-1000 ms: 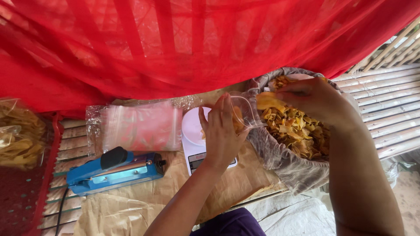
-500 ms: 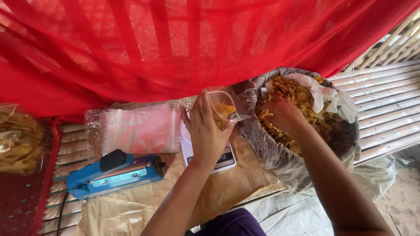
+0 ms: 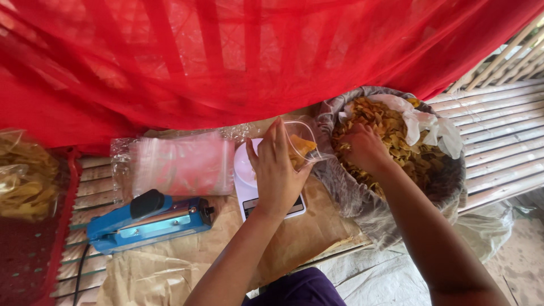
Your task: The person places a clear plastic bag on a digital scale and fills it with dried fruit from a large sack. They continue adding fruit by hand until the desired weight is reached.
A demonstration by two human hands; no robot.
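Step in hand, by judgement: filling a small bag with chips by the handful, over a scale.

Left hand (image 3: 276, 173), centre of frame: closed around the clear plastic bag (image 3: 302, 148), mouth held open and turned toward the right. A few yellow chips already inside the bag. Bag held just above the white digital scale (image 3: 249, 181), not resting on it as far as can be told.

Right hand (image 3: 365, 148), right of centre: plunged into the heap of fried chips (image 3: 396, 141) in the lined basket (image 3: 362, 204). Fingers buried among the chips; whether curled on a handful or spread cannot be told.

Elsewhere in frame:
- Stack of empty clear bags (image 3: 181, 165), left of the scale.
- Blue heat sealer (image 3: 148, 220), lower left, arm down, lying on brown paper (image 3: 294, 238).
- Filled chip bags (image 3: 25, 175), far left edge.
- Red netting (image 3: 226, 56) across the whole upper half.
- Slatted bamboo platform (image 3: 498, 141) under everything.

Next move, by judgement: a closed handful lifted clear of the basket rim and carried left to the bag mouth, with the mouth kept wide and level to avoid spilling chips onto the scale.
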